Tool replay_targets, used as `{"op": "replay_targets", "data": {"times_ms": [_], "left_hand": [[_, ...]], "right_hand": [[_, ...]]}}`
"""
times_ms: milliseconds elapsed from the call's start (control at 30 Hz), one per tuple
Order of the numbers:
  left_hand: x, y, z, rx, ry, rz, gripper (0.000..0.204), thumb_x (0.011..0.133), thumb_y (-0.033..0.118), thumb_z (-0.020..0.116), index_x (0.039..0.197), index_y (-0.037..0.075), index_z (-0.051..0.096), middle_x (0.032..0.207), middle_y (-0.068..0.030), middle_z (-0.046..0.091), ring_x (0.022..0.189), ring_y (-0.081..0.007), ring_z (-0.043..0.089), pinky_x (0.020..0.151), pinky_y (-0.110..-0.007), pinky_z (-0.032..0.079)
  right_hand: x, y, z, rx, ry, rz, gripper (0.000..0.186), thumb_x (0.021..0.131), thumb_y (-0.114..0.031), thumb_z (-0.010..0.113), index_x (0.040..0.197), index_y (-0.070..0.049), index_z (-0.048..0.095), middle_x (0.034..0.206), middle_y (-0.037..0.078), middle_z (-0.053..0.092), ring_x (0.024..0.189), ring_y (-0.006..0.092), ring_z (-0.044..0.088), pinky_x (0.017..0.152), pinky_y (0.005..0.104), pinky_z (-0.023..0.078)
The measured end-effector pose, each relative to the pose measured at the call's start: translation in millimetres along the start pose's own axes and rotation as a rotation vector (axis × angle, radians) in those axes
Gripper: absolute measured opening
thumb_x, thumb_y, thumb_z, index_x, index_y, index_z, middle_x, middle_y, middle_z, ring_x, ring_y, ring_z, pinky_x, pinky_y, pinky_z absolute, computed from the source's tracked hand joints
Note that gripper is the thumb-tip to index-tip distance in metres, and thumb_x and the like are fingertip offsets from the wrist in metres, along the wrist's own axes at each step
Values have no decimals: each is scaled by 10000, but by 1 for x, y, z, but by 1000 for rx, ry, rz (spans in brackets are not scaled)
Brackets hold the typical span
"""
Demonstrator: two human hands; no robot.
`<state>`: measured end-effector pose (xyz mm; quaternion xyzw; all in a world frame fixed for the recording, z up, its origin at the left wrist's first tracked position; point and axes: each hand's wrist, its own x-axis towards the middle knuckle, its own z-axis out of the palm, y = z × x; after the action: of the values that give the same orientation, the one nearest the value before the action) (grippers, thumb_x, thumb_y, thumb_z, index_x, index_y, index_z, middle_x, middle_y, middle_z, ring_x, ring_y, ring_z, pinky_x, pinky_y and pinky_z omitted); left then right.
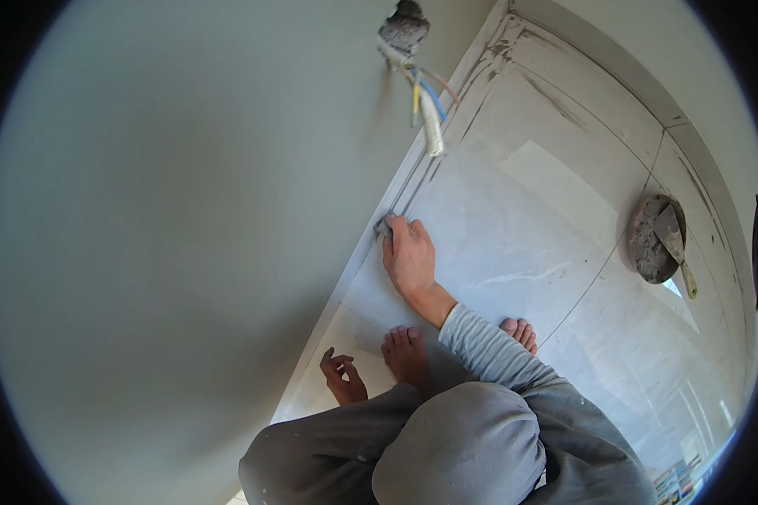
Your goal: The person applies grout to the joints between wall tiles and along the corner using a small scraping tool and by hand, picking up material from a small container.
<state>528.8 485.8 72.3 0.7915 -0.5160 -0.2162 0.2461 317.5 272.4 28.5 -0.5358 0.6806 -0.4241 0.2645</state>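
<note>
Tiled floor [488,210]: right hand [410,257] pinches grey scrap [385,225], seemingly wiping beside left skirting [328,311]; next, press evenly. Left hand [344,380]: fingers parted.

wall [160,168]: pale grey-green, ragged hole [404,32] | floor [488,244]: glossy whitish tiles | light: bright reflections [556,185]

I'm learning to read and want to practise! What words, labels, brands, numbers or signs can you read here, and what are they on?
None: I can't read any text in this picture.
Wall: no writing shows.
White tube: too small to tell if anything is printed on it.
Scraper: too small to tell.
Colourful patch at lower right: too blurred to read.
</note>
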Motion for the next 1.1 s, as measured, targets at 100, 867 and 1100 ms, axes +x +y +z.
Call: {"op": "replay_targets", "data": {"times_ms": [100,867,1100], "left_hand": [[-1,0,-2,6,-3,24,417,953,-3,491,1364,-40,438,948,-115,655,866,-183,633,731,-303,540],[-31,-37,-13,-24,209,-171,365,984,55,516,1338,-16,463,891,-105,670,798,-165,626,702,-309,524],[-20,-25,-2,-81,139,-151,380,978,53,510,1347,-23,458,878,-102,655,773,-147,596,704,-294,503]], "right_hand": [[-25,-6,9,21,-84,-18,277,797,0,673,1050,-46,568,778,142,643,815,332,595,703,445,509],[-46,7,-10,200,-84,-112,296,787,-27,656,1072,-93,609,827,187,615,814,386,599,732,491,499],[3,15,-2,-104,-20,-78,235,794,-31,654,1012,-98,596,842,186,601,797,394,589,727,501,490]]}}
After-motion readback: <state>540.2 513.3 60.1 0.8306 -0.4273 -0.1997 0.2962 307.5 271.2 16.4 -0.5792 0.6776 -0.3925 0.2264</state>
